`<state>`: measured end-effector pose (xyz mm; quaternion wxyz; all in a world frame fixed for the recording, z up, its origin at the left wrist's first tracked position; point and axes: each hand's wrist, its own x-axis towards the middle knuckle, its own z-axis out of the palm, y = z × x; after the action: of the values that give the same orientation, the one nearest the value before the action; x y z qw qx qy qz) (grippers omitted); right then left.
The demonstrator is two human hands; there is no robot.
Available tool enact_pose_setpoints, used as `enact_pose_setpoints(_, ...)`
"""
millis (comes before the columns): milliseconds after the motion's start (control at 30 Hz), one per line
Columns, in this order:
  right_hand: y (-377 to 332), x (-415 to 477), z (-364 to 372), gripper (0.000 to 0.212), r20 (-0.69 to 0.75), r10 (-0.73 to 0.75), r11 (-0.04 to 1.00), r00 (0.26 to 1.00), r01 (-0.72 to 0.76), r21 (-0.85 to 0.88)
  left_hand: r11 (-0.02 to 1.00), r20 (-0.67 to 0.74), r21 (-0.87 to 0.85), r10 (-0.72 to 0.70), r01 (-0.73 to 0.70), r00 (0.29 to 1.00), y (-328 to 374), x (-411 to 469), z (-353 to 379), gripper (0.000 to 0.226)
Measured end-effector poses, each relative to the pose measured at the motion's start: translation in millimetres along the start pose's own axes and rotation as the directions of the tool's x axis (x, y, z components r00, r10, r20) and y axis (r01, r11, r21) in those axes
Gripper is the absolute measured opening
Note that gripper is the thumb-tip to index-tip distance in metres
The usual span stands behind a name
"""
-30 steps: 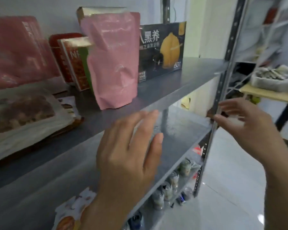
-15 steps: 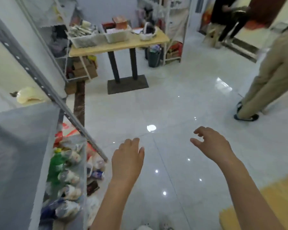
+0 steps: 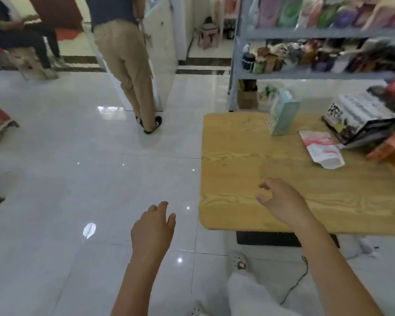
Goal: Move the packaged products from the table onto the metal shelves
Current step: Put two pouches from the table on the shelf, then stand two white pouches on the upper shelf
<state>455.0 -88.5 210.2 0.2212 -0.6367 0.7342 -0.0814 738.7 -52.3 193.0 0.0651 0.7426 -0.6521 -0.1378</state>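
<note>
A wooden table (image 3: 237, 160) stands on the right. On it are an upright teal box (image 3: 282, 116), a flat pink-and-white pouch (image 3: 322, 148), a black-and-white carton (image 3: 360, 115) and orange packets (image 3: 392, 144) at the right edge. My right hand (image 3: 281, 201) hovers over the table's near part, fingers loosely spread, holding nothing. My left hand (image 3: 154, 229) hangs over the floor left of the table, relaxed and empty.
A grey metal shelf unit (image 3: 317, 75) full of packets stands behind the table. A person in tan trousers (image 3: 128, 60) stands on the white tiled floor ahead, and another person (image 3: 21, 35) sits at the far left. A cable (image 3: 294, 286) lies by my foot.
The view has swung from the metal shelves across the room to the wooden table. Both hands stayed empty and my right hand now reaches over the table.
</note>
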Motion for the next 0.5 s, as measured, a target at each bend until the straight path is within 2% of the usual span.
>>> enact_pose_setpoints(100, 46.1, -21.5, -19.4, 0.037, -0.081, 0.136, 0.989, 0.987, -0.130, 0.069, 0.983, 0.072, 0.039, 0.175, -0.178, 0.982, 47.8, 4.2, 15.3, 0.043)
enact_pose_setpoints(200, 86.8, -38.7, -33.5, 0.036, -0.134, 0.250, 0.962, 0.959, -0.231, 0.144, 0.953, 0.120, 0.063, 0.288, -0.297, 0.950, 88.3, 5.6, 27.1, 0.042)
enact_pose_setpoints(500, 226.9, -63.5, -78.1, 0.032, -0.200, 0.414, 0.893, 0.888, -0.352, 0.282, 0.906, 0.192, 0.081, 0.395, -0.416, 0.898, 215.4, 3.5, 76.0, 0.040)
